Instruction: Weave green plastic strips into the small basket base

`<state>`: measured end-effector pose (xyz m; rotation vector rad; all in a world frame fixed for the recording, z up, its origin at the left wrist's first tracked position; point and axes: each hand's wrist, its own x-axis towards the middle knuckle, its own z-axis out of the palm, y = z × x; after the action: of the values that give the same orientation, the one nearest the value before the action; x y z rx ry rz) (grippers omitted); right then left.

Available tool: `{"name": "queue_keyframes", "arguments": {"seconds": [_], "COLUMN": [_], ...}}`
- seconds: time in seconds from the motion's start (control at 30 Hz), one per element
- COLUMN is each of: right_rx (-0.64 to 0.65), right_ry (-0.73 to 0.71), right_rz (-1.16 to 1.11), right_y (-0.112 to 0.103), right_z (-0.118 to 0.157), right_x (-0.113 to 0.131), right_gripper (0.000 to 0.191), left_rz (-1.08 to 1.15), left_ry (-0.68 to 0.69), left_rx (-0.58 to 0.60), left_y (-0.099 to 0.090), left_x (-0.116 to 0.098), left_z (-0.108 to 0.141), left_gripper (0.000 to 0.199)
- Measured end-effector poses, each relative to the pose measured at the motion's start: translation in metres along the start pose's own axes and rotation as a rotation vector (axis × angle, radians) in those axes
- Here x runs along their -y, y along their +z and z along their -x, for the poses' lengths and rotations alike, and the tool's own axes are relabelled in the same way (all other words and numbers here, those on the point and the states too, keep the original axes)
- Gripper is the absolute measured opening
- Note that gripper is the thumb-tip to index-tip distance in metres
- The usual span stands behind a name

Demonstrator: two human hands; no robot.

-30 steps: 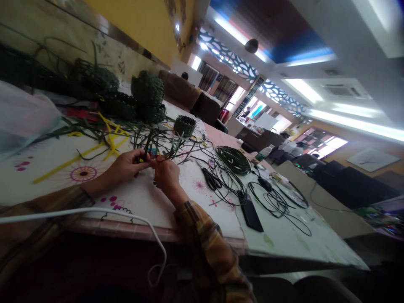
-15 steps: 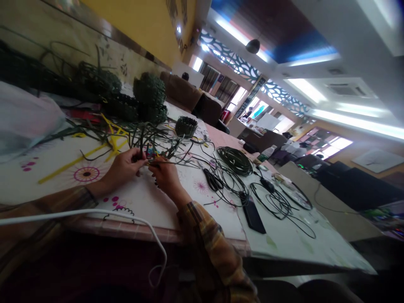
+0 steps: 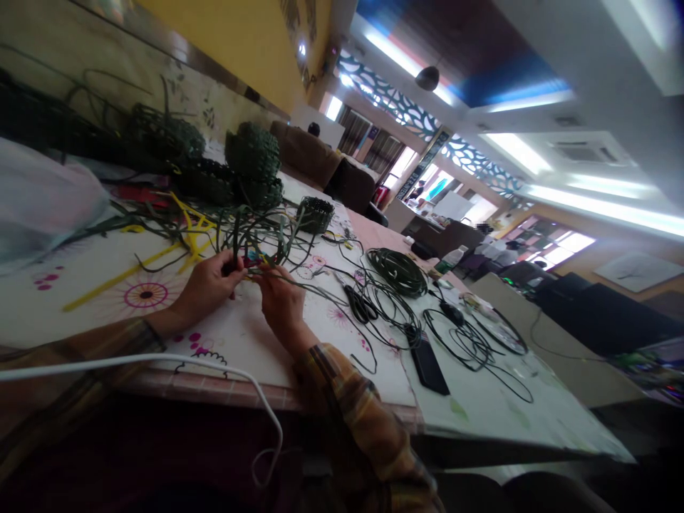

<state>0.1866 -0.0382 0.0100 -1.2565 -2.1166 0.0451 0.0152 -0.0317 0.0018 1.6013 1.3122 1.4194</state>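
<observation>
A spray of dark green weaving strips (image 3: 260, 231) fans up and outward in front of me, its base between my fingers. My left hand (image 3: 210, 285) pinches the strips from the left, thumb and fingers closed. From the right, my right hand (image 3: 281, 303) is closed on the same strips close to the left fingertips. A long strip trails off to the right past that hand. The exact crossing of the strips is covered by my fingers. Yellow strips (image 3: 199, 231) lie just beyond my left hand. A small woven green basket (image 3: 315, 215) stands farther back.
Woven green pieces (image 3: 252, 152) are stacked at the back left, near a plastic bag (image 3: 45, 199). On the right lie scissors (image 3: 359, 304), a coil of green cord (image 3: 397, 272), loose loops and a black phone (image 3: 429, 365). A white cable (image 3: 160, 358) crosses before me.
My right hand has turned slightly and shifted a little, its wrist now more upright. The strips above my hands have spread into taller loops, and a loose end near the scissors has curled.
</observation>
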Motion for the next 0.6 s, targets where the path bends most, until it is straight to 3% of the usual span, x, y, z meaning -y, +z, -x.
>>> {"name": "queue_keyframes", "arguments": {"seconds": [0.1,0.2,0.3,0.37,0.5,0.6], "right_rx": [-0.137,-0.185,-0.101,0.013,0.043,-0.044], "right_ry": [0.139,0.325,0.537,0.651,0.615,0.529], "right_rz": [-0.235,-0.569,-0.749,-0.728,-0.57,-0.668], "right_y": [-0.002,-0.004,-0.005,-0.005,-0.009,-0.013], "right_z": [0.002,0.001,-0.001,-0.002,-0.001,0.003], "right_x": [-0.001,-0.005,-0.01,-0.014,-0.021,-0.017], "right_gripper": [0.026,0.031,0.032,0.028,0.012,0.024], "left_rz": [-0.007,0.02,0.046,0.036,-0.05,-0.117], "left_ry": [-0.028,-0.052,-0.083,-0.085,-0.015,0.008], "left_rx": [-0.014,-0.025,-0.058,-0.063,-0.037,-0.031], "left_y": [-0.001,-0.002,-0.002,-0.001,-0.002,-0.003], "left_x": [0.003,0.005,0.005,0.004,0.003,0.002], "left_z": [-0.001,-0.003,-0.003,-0.002,0.0,0.001], "left_gripper": [0.025,0.028,0.028,0.028,0.022,0.02]}}
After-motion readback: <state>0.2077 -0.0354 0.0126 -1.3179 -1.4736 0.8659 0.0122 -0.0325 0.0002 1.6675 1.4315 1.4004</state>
